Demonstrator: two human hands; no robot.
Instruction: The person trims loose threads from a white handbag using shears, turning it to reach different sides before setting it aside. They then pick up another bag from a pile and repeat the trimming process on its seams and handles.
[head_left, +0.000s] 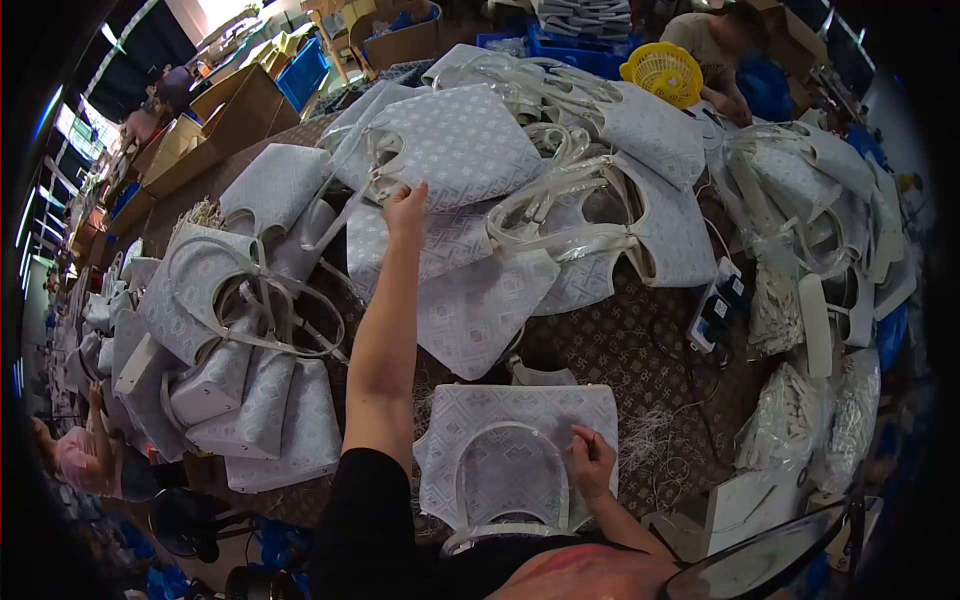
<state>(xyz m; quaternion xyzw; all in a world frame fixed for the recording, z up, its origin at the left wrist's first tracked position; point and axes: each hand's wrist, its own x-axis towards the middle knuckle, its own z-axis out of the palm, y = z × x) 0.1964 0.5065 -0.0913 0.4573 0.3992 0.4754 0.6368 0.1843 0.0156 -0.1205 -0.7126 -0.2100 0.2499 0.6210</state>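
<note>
My left hand reaches far forward, its fingers closed at the handle end of a white patterned handbag on top of the pile. Close to my body another white handbag lies flat, its looped handle toward me. Above the right side of that bag is my right hand, with fingers curled together; whether anything small is between them I cannot make out. Clear plastic wraps some of the handles.
More white handbags are stacked at left. White straps in plastic lie at right, near a power strip and cable. Thread scraps litter the brown patterned tabletop. Across it, a person sits by a yellow basket.
</note>
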